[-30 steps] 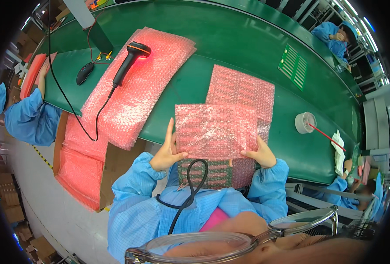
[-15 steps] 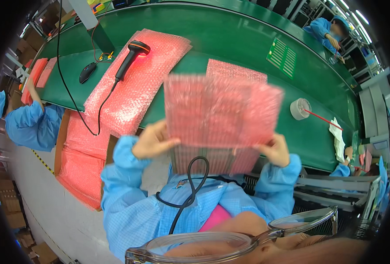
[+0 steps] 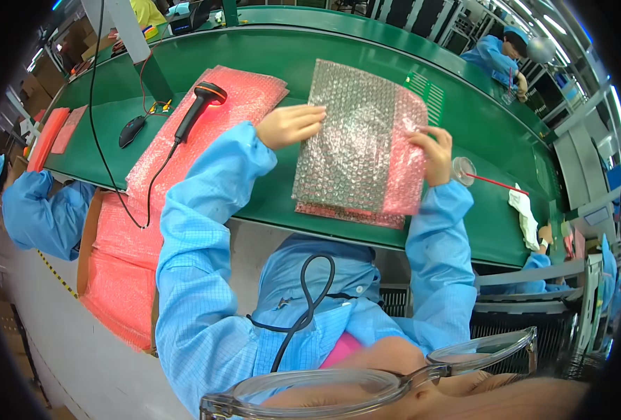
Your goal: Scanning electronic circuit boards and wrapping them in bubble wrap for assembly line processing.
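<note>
Between my hands is a pink bubble-wrap bag (image 3: pixel 356 133), tilted over the bench. Most of its face looks grey from a flat thing inside, whose kind I cannot make out, while its right part is plain pink. Along the bag's left edge, the fingers of my left hand (image 3: pixel 293 126) lie together on it, thumb hidden. My right hand (image 3: pixel 433 154) pinches the right edge, thumb and fingertips on the pink part. Under the bag's lower edge, another pink bubble-wrap piece (image 3: pixel 352 213) shows on the green bench.
A handheld scanner (image 3: pixel 198 112) rests on a pink bubble-wrap stack (image 3: pixel 244 91) at the left, near a black mouse (image 3: pixel 133 131). An open carton (image 3: pixel 85 245) holds pink wrap. Behind the bag lies a green slotted panel (image 3: pixel 429 98); a clear round container (image 3: pixel 463 171) stands at the right.
Both hands have carried the bag up and away from my body, over the bench. Its greyish face now shows where a pink one was visible. My head view has shifted slightly.
</note>
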`<state>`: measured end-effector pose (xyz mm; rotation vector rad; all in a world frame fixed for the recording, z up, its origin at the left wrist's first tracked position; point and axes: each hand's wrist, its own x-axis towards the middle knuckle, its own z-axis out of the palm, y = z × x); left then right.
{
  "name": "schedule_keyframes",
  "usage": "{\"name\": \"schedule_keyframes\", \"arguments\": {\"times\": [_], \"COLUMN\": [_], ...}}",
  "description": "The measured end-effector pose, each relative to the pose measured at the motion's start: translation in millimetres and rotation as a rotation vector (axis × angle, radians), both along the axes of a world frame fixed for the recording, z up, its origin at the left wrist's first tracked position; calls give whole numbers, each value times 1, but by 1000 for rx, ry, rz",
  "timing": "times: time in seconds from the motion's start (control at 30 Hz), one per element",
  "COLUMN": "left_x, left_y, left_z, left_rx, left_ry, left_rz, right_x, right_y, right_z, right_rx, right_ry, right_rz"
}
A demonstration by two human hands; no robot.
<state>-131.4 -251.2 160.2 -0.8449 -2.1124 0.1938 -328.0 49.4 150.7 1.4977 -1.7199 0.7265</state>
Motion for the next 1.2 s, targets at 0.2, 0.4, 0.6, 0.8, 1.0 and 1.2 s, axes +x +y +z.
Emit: {"name": "schedule_keyframes", "arguments": {"times": [0.2,0.4,0.6,0.8,1.0,1.2], "left_x": [-11,-11,-13,-13,-9,-7], "left_y": [0,-6,-13,-13,-12,-11], "left_z": [-60,-89,-92,-97,-100,-100], "left_rx": [2,72,213,239,280,260], "left_ry": [0,-77,-242,-286,-346,-374], "left_rz": [40,31,-13,-21,-31,10], "right_x": [-14,-6,-2,-9,-7,-3], "right_y": [-9,-8,-9,-11,-9,-9], "right_z": [-36,-54,-56,-67,-70,-69], "right_rx": [16,73,135,169,193,214], "right_ry": [81,14,-74,-76,-89,-126], "right_rz": [-28,-19,-35,-31,-29,-25]}}
